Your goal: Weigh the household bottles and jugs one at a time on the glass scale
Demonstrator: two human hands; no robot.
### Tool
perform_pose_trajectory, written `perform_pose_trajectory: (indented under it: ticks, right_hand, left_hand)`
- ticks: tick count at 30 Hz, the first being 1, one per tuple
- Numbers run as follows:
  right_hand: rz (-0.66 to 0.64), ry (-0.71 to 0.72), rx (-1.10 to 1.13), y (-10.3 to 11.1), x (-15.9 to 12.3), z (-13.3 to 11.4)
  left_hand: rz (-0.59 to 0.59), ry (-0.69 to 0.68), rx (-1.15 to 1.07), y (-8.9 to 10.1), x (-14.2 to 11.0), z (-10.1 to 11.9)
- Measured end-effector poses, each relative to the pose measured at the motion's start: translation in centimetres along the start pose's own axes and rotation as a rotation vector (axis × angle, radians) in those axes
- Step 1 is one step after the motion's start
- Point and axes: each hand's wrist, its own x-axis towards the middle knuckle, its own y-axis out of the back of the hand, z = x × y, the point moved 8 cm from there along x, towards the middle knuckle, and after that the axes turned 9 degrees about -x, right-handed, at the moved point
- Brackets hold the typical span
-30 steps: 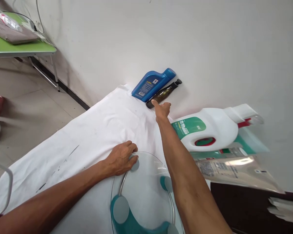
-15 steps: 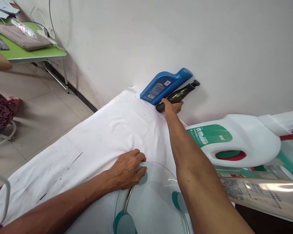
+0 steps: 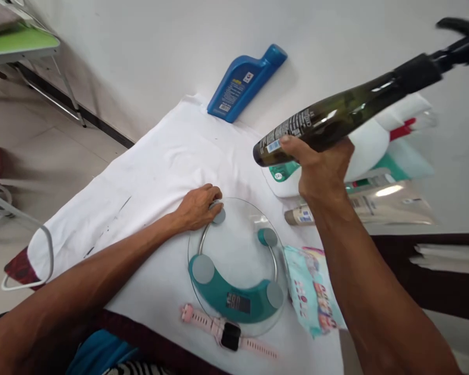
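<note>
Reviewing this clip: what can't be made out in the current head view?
In the head view:
- Right hand: most fingers hidden behind the dark bottle.
- Dark bottle: label print too small and blurred to read.
- White jug: label mostly covered by the dark bottle and right hand.
- Scale display: digits blurred, exact reading uncertain.
- Green table: cut off by the left edge.

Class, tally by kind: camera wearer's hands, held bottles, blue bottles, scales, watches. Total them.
Bare left hand, bare right hand: 2
Held dark-green pump bottle: 1
Blue plastic bottle: 1
Round glass scale: 1
Pink-strapped watch: 1
Total: 6
</note>
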Motion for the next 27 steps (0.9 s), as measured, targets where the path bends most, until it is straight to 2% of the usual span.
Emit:
perform_pose_trajectory:
  ticks: [2,4,7,10,14,22,27]
  right_hand:
    - [0.014,-0.004,-0.053,3.2,-4.9,-2.4]
    - [-0.002,-0.1,-0.101,5.3,-9.7,-3.1]
    - [-0.051,-0.237,-0.114,6.6,-15.5,-2.7]
    - [-0.09,-0.338,-0.094,6.7,-19.1,-1.7]
    - [-0.089,-0.404,-0.062,6.4,-21.2,-0.7]
    - [-0.066,-0.389,-0.054,5.0,-22.7,0.4]
    - [-0.083,-0.35,0.138,4.5,-23.8,1.7]
  left_hand:
    - [0.005,-0.009,0.015,0.1,0.0,0.1]
    - [0.008,-0.012,0.034,0.2,-0.1,0.2]
    - [0.014,-0.029,0.055,0.3,-0.1,0.4]
    - [0.027,-0.031,0.07,0.4,-0.1,0.4]
    - [0.044,-0.028,0.075,0.5,0.0,0.3]
    - [0.051,-0.034,0.056,0.6,0.0,0.3]
    - [0.056,-0.029,0.055,0.7,0.0,0.4]
